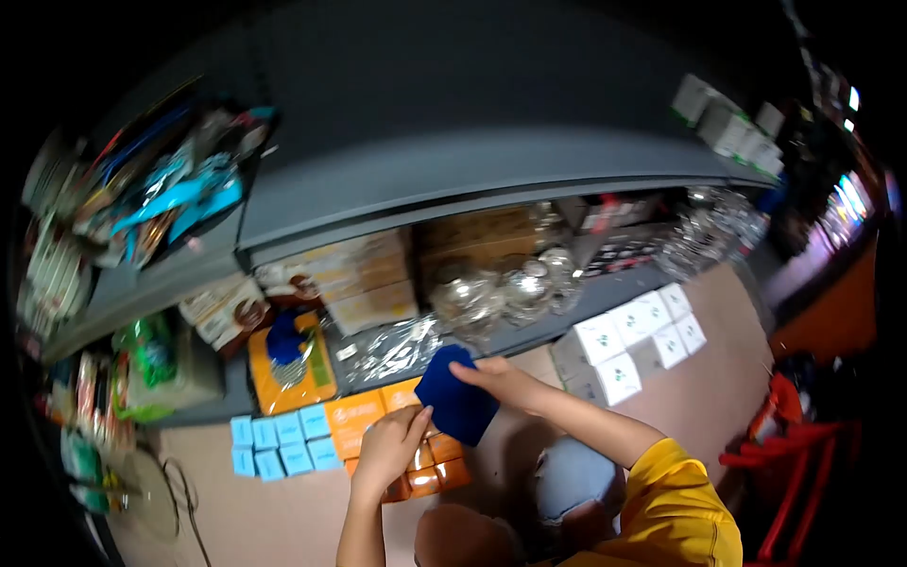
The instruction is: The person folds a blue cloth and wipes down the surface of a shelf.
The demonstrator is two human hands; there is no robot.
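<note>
A dark blue piece, flat and cloth-like, [457,397] is held up between my two hands. My left hand [389,446] pinches its lower left edge, and my right hand [499,380] grips its upper right side with the thumb over it. Under and behind my left hand are orange boxes [355,414] in rows on the floor. Left of them stand light blue boxes [292,458] in two rows. White boxes [621,376] with small green marks are grouped to the right of my right hand.
A grey shelf [472,180] spans the view, with cartons [368,274] and plastic-wrapped glassware [468,295] beneath. An orange tray [283,386] holds blue material. Blue packets [194,203] lie upper left. A red chair [789,454] stands right, a cable [194,501] lower left.
</note>
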